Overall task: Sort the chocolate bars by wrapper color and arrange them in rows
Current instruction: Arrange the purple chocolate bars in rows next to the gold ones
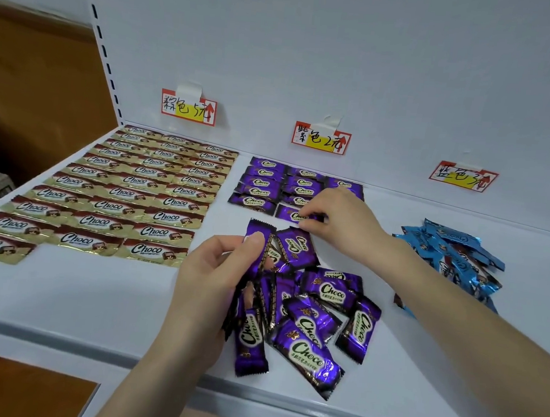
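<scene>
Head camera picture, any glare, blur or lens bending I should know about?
Head view: soft, even light with barely any shadows; bright glare streaks on the foil of the loose purple bars; the far gold bars look softer than the near ones; wide-angle bending curves the slotted post and tilts the shelf edge.

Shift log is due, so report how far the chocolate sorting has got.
Done: the gold bars lie in tidy rows on the left. In hand: the purple rows are partly built; the right hand pinches a purple bar at their front edge, and the left hand grips a bunch of purple bars. Left: the loose purple pile and the blue pile, not yet laid out.
</scene>
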Tool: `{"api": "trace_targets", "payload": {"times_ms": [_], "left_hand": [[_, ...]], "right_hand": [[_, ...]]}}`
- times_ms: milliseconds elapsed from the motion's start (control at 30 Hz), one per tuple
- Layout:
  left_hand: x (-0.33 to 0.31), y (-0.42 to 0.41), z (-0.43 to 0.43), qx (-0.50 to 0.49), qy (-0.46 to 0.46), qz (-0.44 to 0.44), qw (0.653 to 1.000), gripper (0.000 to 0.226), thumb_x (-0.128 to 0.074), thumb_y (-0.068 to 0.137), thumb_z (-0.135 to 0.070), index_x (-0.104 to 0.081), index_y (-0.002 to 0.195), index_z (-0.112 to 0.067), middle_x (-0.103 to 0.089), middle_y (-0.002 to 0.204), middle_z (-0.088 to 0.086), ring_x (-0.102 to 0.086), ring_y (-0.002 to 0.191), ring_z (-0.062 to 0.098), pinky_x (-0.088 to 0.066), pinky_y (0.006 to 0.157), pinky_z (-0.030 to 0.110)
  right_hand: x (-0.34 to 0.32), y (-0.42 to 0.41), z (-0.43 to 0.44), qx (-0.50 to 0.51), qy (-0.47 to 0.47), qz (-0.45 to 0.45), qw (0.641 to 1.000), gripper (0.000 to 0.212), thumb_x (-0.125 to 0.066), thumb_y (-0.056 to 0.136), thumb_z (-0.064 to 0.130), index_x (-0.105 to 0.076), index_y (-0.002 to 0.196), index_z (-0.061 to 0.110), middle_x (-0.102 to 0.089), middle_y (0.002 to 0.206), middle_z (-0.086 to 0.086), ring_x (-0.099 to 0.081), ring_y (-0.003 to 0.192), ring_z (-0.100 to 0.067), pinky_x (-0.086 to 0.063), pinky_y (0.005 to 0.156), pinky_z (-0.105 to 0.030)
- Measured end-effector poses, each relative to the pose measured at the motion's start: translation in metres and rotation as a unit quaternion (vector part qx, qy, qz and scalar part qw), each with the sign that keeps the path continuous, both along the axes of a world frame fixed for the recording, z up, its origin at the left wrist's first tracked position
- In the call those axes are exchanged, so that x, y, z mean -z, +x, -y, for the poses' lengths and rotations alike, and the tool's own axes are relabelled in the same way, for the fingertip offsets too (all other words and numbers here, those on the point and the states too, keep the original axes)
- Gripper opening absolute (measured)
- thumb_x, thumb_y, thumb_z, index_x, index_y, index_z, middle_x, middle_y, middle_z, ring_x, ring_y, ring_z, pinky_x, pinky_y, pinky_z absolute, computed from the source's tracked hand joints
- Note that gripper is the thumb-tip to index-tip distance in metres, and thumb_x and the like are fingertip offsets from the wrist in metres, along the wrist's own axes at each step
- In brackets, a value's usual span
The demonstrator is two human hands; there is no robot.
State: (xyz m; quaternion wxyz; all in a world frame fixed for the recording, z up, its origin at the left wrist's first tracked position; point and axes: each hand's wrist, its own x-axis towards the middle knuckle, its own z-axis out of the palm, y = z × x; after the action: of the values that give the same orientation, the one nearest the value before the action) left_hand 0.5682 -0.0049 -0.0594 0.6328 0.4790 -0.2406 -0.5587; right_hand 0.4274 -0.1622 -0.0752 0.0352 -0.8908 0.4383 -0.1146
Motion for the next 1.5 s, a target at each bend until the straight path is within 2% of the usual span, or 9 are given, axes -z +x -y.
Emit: {"api": "trace_targets", "payload": {"times_ms": [100,367,500,633,933,1100,1233,1400,1500], "left_hand": [[0.001,0.001,0.000,0.001,0.005,0.003,1.000,0.021,-0.060,0.085,-0.019,-0.053,0.086,0.001,-0.051,0.041,-0.004,-0.045,0.030,0.006,-0.033,0.034,0.012],[-0.002,0.000,-0.001,0.003,-0.002,-0.020,1.000,0.017,-0.058,0.085,-0.015,-0.052,0.085,0.001,-0.053,0.041,-0.003,-0.046,0.030,0.006,-0.033,0.033,0.010],[-0.001,0.000,0.000,0.001,-0.004,-0.009,1.000,0.018,-0.059,0.084,-0.016,-0.053,0.086,0.001,-0.054,0.043,-0.003,-0.046,0.029,0.006,-0.033,0.033,0.010],[0.000,0.000,-0.001,0.004,-0.008,-0.014,1.000,0.017,-0.058,0.085,-0.015,-0.052,0.084,0.001,-0.052,0.041,-0.003,-0.046,0.029,0.006,-0.033,0.033,0.010],[0.003,0.002,0.001,0.003,0.002,0.019,1.000,0.018,-0.063,0.081,-0.021,-0.056,0.077,-0.005,-0.060,0.055,0.003,-0.043,0.032,0.008,-0.033,0.034,0.012],[-0.006,-0.003,-0.003,0.016,-0.040,0.037,0.998,0.018,-0.062,0.074,-0.022,-0.056,0.074,-0.004,-0.055,0.047,-0.001,-0.043,0.030,0.005,-0.032,0.034,0.009],[-0.014,-0.008,-0.006,0.024,-0.073,0.041,0.996,0.021,-0.060,0.068,-0.025,-0.056,0.067,-0.005,-0.054,0.044,-0.003,-0.044,0.029,0.004,-0.032,0.033,0.008],[-0.014,-0.005,-0.012,0.014,-0.044,0.071,0.996,0.055,-0.047,0.066,-0.059,-0.070,0.065,-0.009,-0.041,0.038,0.006,-0.032,0.030,0.012,-0.028,0.034,0.016],[-0.017,-0.004,-0.017,0.037,-0.043,0.085,0.995,0.068,-0.049,0.058,-0.065,-0.071,0.080,-0.004,-0.037,0.035,0.006,-0.031,0.030,0.013,-0.029,0.037,0.017]], "right_hand": [[0.000,0.001,0.002,-0.008,0.004,0.019,1.000,0.023,-0.059,0.088,0.031,-0.071,0.100,0.017,-0.068,0.093,0.002,-0.055,0.091,-0.019,-0.034,0.076,-0.026],[-0.001,0.004,0.002,-0.012,0.014,0.034,0.999,0.016,-0.058,0.089,0.021,-0.071,0.084,0.011,-0.043,0.057,0.017,-0.040,0.060,-0.006,-0.027,0.060,-0.025],[-0.002,0.004,0.001,-0.007,0.014,0.030,0.999,0.018,-0.057,0.089,0.021,-0.070,0.086,0.010,-0.057,0.070,0.004,-0.050,0.073,-0.017,-0.030,0.063,-0.026],[-0.001,0.004,0.001,-0.011,0.016,0.043,0.999,0.017,-0.057,0.089,0.020,-0.069,0.081,0.011,-0.051,0.064,0.008,-0.047,0.070,-0.016,-0.030,0.064,-0.026],[-0.003,0.003,0.000,0.009,0.033,0.097,0.995,0.015,-0.059,0.088,0.021,-0.070,0.093,0.012,-0.062,0.084,0.005,-0.052,0.081,-0.011,-0.043,0.075,-0.031],[-0.041,0.010,-0.042,0.017,0.204,0.336,0.919,0.011,-0.059,0.088,0.029,-0.068,0.086,0.022,-0.066,0.077,0.014,-0.061,0.075,0.001,-0.046,0.068,-0.013],[-0.062,0.010,-0.083,-0.054,0.300,0.354,0.884,0.007,-0.066,0.078,0.024,-0.066,0.085,0.024,-0.066,0.065,0.012,-0.060,0.061,0.002,-0.042,0.055,-0.009],[-0.070,-0.001,-0.100,-0.043,0.295,0.399,0.867,0.012,-0.068,0.078,0.010,-0.065,0.086,0.019,-0.066,0.063,0.010,-0.061,0.060,-0.001,-0.043,0.053,-0.010],[-0.073,-0.006,-0.108,-0.029,0.283,0.406,0.869,0.009,-0.066,0.080,0.011,-0.063,0.082,0.020,-0.066,0.063,0.009,-0.060,0.059,-0.002,-0.045,0.054,-0.013]]}}
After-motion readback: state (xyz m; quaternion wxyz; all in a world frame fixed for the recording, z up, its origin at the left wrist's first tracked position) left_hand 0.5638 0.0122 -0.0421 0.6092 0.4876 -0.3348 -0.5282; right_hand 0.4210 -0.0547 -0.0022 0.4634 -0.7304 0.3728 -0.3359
